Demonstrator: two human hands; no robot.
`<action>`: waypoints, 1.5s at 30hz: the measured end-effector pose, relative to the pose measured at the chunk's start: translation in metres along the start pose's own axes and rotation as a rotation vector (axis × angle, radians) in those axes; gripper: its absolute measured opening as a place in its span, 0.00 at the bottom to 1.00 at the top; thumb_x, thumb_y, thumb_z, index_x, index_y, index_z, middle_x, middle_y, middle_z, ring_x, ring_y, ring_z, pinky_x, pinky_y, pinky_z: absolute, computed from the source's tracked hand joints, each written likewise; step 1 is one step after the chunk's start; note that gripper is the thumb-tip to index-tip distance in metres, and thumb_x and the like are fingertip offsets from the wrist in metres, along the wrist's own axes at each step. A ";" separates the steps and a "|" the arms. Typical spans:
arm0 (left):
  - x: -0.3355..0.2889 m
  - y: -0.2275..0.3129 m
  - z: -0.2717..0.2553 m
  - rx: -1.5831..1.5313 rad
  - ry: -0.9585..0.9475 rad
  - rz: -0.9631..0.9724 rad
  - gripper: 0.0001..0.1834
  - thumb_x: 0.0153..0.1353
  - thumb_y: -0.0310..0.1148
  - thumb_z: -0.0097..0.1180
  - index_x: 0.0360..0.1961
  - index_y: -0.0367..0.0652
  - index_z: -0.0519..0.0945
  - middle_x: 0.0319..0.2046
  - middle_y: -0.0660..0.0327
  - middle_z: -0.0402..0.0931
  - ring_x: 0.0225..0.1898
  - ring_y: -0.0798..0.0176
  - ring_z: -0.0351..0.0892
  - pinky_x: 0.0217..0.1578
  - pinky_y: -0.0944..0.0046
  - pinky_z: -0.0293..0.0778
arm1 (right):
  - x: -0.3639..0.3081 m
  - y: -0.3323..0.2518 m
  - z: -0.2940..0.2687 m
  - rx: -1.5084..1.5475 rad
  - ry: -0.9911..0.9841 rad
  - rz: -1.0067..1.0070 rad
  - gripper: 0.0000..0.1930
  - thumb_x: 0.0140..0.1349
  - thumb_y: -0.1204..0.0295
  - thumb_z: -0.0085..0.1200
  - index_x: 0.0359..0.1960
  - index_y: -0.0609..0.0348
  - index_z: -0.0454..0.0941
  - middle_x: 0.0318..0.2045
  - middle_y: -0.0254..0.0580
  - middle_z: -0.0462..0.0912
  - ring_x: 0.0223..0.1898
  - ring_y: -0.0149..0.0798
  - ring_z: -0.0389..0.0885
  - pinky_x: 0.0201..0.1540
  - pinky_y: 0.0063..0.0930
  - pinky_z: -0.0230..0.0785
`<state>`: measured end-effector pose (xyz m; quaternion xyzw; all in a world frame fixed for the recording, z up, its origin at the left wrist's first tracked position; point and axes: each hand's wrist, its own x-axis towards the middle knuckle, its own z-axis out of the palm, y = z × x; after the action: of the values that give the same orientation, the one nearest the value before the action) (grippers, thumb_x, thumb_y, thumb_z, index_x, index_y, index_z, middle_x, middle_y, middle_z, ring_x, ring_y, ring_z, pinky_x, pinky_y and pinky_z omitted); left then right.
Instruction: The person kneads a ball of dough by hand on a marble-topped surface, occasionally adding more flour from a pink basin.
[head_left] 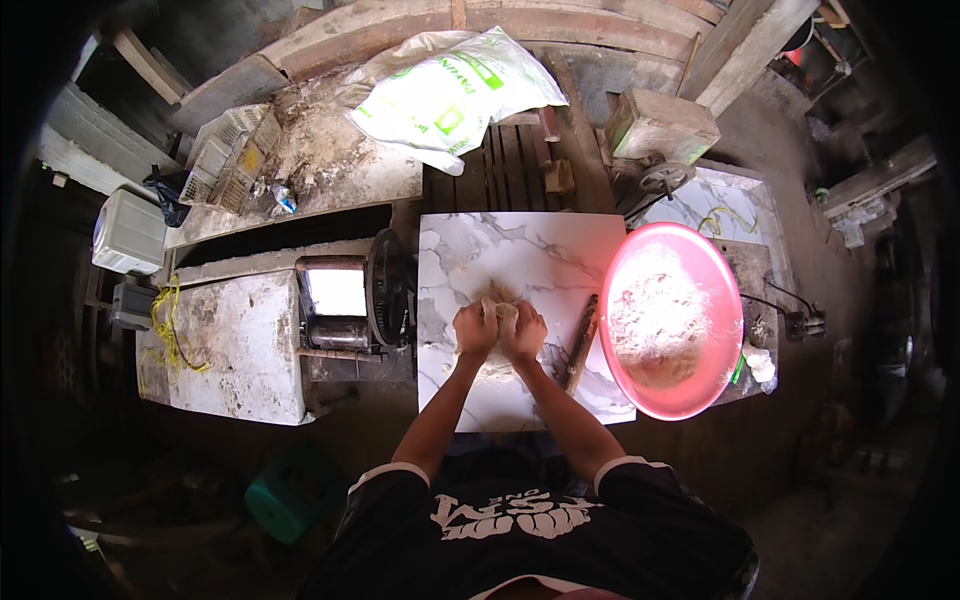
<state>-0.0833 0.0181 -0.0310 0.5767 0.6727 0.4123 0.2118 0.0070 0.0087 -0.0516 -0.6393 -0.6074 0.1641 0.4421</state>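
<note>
A marble-patterned worktop (pixel 560 240) is carrying the work. Past its far edge, a big white and green sack (pixel 440 105) is lying, hiding whatever it may be holding. A round pink basin (pixel 725 345) is sitting over the right edge. It is holding lots of white powder (pixel 655 310) (it is looking like flour to me), so plenty is not being used. Well out beyond the far left corner, a plastic crate (pixel 228 160) is standing; I cannot tell what it is holding. A dark stick (pixel 581 345) is lying near the right edge, just beside the basin, and no hand is touching it.

Around the middle of the worktop, the left hand (pixel 476 327) and right hand (pixel 523 328) are curling tight on one pale dough (pixel 507 315), squeezing it from both sides. The dough is already holding together as a lump, but it is looking rough, not smooth. Small crumbs (pixel 490 372) are lying loose toward the near edge, not joining it yet.
</note>
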 end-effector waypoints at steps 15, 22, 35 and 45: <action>0.043 0.009 0.004 -0.479 0.106 0.111 0.18 0.56 0.32 0.40 0.14 0.31 0.70 0.11 0.58 0.68 0.17 0.68 0.66 0.21 0.67 0.64 | 0.043 -0.017 -0.008 0.045 0.003 -0.395 0.07 0.46 0.70 0.44 0.25 0.59 0.67 0.23 0.42 0.70 0.31 0.44 0.67 0.36 0.36 0.55; 0.052 0.013 -0.003 -0.116 0.011 -0.051 0.15 0.51 0.37 0.46 0.19 0.34 0.71 0.15 0.52 0.71 0.15 0.51 0.66 0.19 0.59 0.62 | 0.052 -0.029 -0.014 0.086 -0.201 0.068 0.09 0.46 0.68 0.46 0.27 0.59 0.68 0.20 0.44 0.72 0.28 0.44 0.69 0.35 0.36 0.57; -0.020 -0.008 -0.014 -0.216 0.031 0.143 0.14 0.52 0.34 0.40 0.24 0.36 0.76 0.25 0.53 0.74 0.30 0.51 0.73 0.34 0.60 0.67 | -0.015 -0.032 -0.023 -0.131 -0.016 -0.212 0.10 0.41 0.68 0.45 0.27 0.54 0.74 0.23 0.40 0.75 0.30 0.43 0.71 0.36 0.35 0.59; -0.049 -0.013 -0.014 -0.209 0.100 0.213 0.16 0.50 0.34 0.35 0.22 0.39 0.76 0.24 0.55 0.75 0.31 0.52 0.72 0.36 0.59 0.65 | -0.032 -0.011 -0.035 -0.092 -0.066 -0.336 0.13 0.36 0.67 0.42 0.26 0.55 0.72 0.23 0.39 0.73 0.27 0.42 0.67 0.31 0.35 0.54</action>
<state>-0.0899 -0.0323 -0.0432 0.5984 0.5708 0.5283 0.1921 0.0200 -0.0351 -0.0342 -0.5426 -0.7267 0.0810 0.4135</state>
